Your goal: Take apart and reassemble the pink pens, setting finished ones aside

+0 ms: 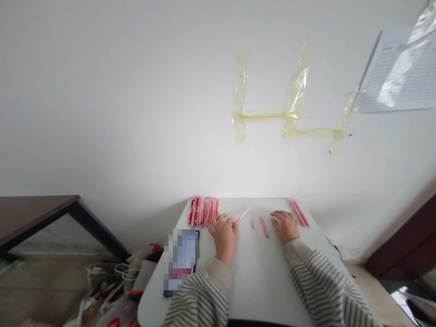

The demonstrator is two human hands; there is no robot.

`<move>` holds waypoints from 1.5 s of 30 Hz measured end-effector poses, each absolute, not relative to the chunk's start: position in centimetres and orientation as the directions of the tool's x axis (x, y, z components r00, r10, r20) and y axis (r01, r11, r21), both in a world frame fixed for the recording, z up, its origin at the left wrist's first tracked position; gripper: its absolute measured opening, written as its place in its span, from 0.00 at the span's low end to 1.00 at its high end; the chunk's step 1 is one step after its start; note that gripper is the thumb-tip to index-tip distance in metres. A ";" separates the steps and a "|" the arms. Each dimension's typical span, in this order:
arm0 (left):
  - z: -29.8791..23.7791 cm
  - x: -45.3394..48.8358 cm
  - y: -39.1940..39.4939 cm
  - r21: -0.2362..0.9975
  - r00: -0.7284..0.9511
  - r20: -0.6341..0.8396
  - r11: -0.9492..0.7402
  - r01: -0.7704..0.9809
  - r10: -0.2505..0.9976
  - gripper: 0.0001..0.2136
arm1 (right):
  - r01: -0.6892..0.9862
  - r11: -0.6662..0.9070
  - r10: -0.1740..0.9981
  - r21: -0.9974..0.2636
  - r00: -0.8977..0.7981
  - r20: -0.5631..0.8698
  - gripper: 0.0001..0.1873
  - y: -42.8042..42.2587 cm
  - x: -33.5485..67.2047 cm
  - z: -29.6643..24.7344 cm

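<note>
My left hand (225, 237) is over the table with its fingers curved. At its thumb side it holds the pink end of a pen part with a thin whitish refill (243, 213) sticking out to the upper right. My right hand (286, 225) rests on the tabletop, fingers apart and nothing in them. Between the hands lie a small pink pen piece (252, 224) and a longer pink pen barrel (264, 227). Left of my left hand is a row of several pink and red pens (200, 212). Two pink pens (299, 213) lie beyond my right hand.
The white table (259, 281) stands against a white wall with yellowed tape (262, 116) and a taped paper sheet (395, 77). A phone (184, 261), blurred out, lies at the table's left side. Bags and clutter (116, 286) cover the floor at left, near a dark-framed desk (37, 209).
</note>
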State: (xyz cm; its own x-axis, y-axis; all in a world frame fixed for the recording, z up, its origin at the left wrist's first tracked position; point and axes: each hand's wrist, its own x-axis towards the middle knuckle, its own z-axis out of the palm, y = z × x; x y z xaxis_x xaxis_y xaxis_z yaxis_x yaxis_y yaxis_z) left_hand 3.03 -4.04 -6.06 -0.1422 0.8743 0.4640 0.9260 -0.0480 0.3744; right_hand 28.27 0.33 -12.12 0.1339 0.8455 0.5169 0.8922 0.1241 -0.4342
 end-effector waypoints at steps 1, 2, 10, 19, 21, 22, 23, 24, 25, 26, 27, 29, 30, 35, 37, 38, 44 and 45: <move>-6.1 3.0 -4.0 0.385 -0.140 0.465 -0.057 0.921 0.874 0.06 | 0.891 0.150 0.825 -0.429 0.127 0.551 0.14 0.4 28.3 -12.1; -6.1 3.1 -4.1 0.395 -0.137 0.466 -0.067 0.916 0.874 0.06 | 0.889 0.180 0.801 -0.421 0.116 0.587 0.14 0.4 28.3 -12.1; -6.0 3.4 -4.2 0.463 -0.060 0.460 -0.182 0.867 0.886 0.04 | 0.851 0.412 0.696 -0.325 -0.064 0.715 0.13 0.2 28.1 -11.1; -6.4 3.7 -4.2 0.477 -0.014 0.460 -0.234 0.847 0.888 0.03 | 0.824 0.498 0.670 -0.271 -0.167 0.724 0.09 -0.4 27.4 -10.2; -6.4 3.6 -4.2 0.487 -0.010 0.457 -0.241 0.840 0.889 0.03 | 0.826 0.494 0.677 -0.272 -0.169 0.716 0.09 -0.4 27.4 -10.3; -6.4 3.6 -4.2 0.492 -0.010 0.454 -0.242 0.836 0.891 0.03 | 0.827 0.490 0.681 -0.274 -0.167 0.713 0.08 -0.4 27.4 -10.3; -6.3 3.6 -4.2 0.498 -0.010 0.450 -0.241 0.833 0.893 0.03 | 0.828 0.487 0.685 -0.277 -0.165 0.709 0.08 -0.4 27.4 -10.3; -6.3 3.6 -4.2 0.502 -0.011 0.447 -0.241 0.831 0.895 0.03 | 0.829 0.484 0.689 -0.280 -0.164 0.706 0.07 -0.4 27.4 -10.4; -6.3 3.6 -4.2 0.505 -0.011 0.444 -0.240 0.829 0.896 0.04 | 0.830 0.481 0.694 -0.283 -0.162 0.702 0.07 -0.4 27.4 -10.4; -6.2 3.6 -4.2 0.506 -0.011 0.442 -0.239 0.829 0.897 0.04 | 0.830 0.478 0.698 -0.286 -0.162 0.697 0.06 -0.4 27.4 -10.5; -6.2 3.6 -4.2 0.506 -0.011 0.440 -0.237 0.830 0.898 0.04 | 0.832 0.475 0.703 -0.288 -0.161 0.693 0.06 -0.4 27.4 -10.5; -6.2 3.6 -4.2 0.504 -0.019 0.430 -0.222 0.834 0.903 0.04 | 0.837 0.463 0.710 -0.291 -0.154 0.687 0.06 -0.3 27.4 -10.6; -6.2 3.6 -4.2 0.505 -0.027 0.425 -0.212 0.837 0.905 0.04 | 0.843 0.453 0.713 -0.291 -0.146 0.686 0.05 -0.3 27.4 -10.5; -6.1 3.4 -4.2 0.513 -0.070 0.408 -0.166 0.842 0.910 0.04 | 0.879 0.375 0.724 -0.293 -0.081 0.685 0.05 -0.5 27.5 -10.3; -6.0 3.4 -4.3 0.520 -0.086 0.407 -0.154 0.840 0.909 0.05 | 0.885 0.359 0.724 -0.295 -0.064 0.687 0.05 -0.5 27.5 -10.3; -6.0 3.4 -4.3 0.524 -0.093 0.406 -0.148 0.839 0.909 0.05 | 0.885 0.358 0.721 -0.297 -0.060 0.690 0.06 -0.5 27.6 -10.3; -5.7 3.4 -4.4 0.537 -0.121 0.408 -0.131 0.833 0.905 0.04 | 0.878 0.377 0.710 -0.295 -0.070 0.700 0.07 -0.1 28.1 -10.7; -5.7 3.4 -4.4 0.536 -0.125 0.413 -0.131 0.834 0.902 0.04 | 0.878 0.379 0.709 -0.294 -0.070 0.702 0.07 0.0 28.2 -10.8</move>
State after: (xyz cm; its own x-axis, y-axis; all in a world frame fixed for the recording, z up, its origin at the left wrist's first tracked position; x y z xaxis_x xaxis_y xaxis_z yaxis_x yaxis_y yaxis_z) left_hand 3.40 -4.35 -5.72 -0.1246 0.9019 0.4135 0.8338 -0.1308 0.5364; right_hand 28.16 -0.02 -10.80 -0.0702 0.7085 0.7022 0.8775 0.3786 -0.2943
